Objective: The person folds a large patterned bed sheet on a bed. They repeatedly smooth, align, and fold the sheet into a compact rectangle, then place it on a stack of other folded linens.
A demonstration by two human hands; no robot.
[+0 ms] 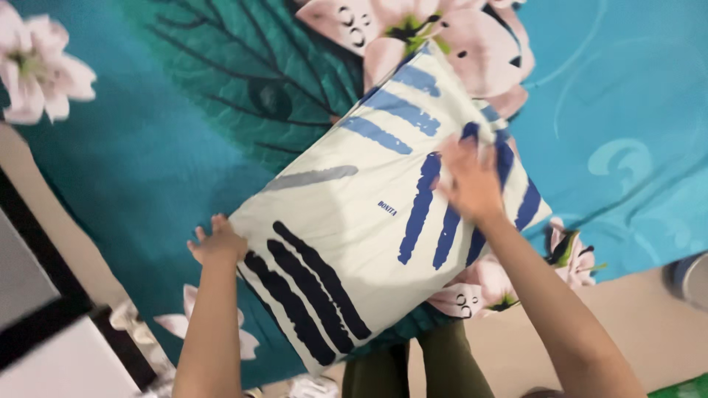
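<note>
While you look down through the head camera, a cream pillow (354,221) with blue, black and grey brush-stroke stripes lies tilted across the middle of the view, resting on a teal bedsheet (147,162) printed with large pale pink flowers and dark feather shapes. One corner of the pillow points up toward the top edge of the view, and another points down toward your legs.

Your left hand (217,242) sits at the pillow's left corner, just beside the black stripes. Its fingers are spread and curled against the edge, touching the fabric, but you cannot tell from this angle whether they actually pinch it or only press on it.

Your right hand (472,180) lies on top of the pillow near its right side, over the dark blue stripes. It is blurred, the palm faces down and the fingers reach toward the far edge; whether they are closed on the cover or lie flat on it cannot be told.

Both forearms come up from the bottom of the view, well apart, with the pillow between them. Your dark green trouser legs (413,365) show below the pillow's lower corner, against a beige floor (634,324). At the lower left stands a piece of black and white furniture (51,339), close to the sheet's edge.
</note>
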